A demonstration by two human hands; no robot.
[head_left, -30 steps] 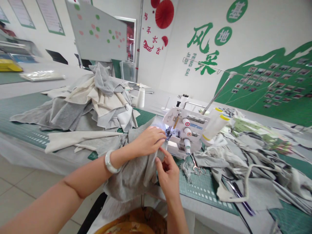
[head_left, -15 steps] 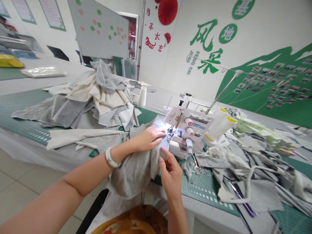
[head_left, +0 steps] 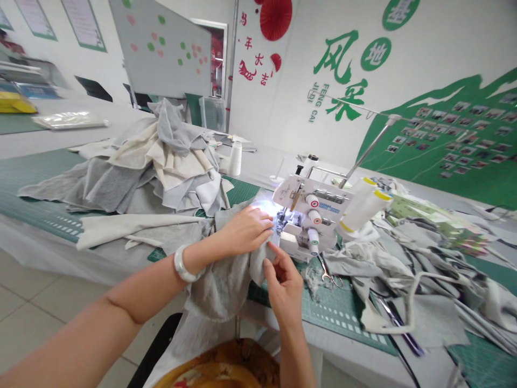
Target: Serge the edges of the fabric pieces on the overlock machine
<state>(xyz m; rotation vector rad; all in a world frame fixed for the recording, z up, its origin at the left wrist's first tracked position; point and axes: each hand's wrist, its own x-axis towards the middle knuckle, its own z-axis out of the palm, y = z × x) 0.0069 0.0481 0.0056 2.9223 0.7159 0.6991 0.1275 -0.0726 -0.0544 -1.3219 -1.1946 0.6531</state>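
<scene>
The left grip (head_left: 247,229) lies loosely flat, pressing soft light-grey fabric (head_left: 220,288); the right grip (head_left: 286,283) touches its edge with thumb and forefinger, whether pinching I can't tell. Below both, the fabric drapes over the tabletop's edge (head_left: 335,344). Just beyond stands a boxy white sewing machine (head_left: 325,218). Feeding seems in hand; the next move calls for a smooth, aligned edge.

Left fingers (head_left: 263,237) outstretched, right fingers (head_left: 281,257) half-curled

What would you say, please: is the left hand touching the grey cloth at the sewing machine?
Touching: the head view shows the left hand resting on top of the grey cloth.
</scene>
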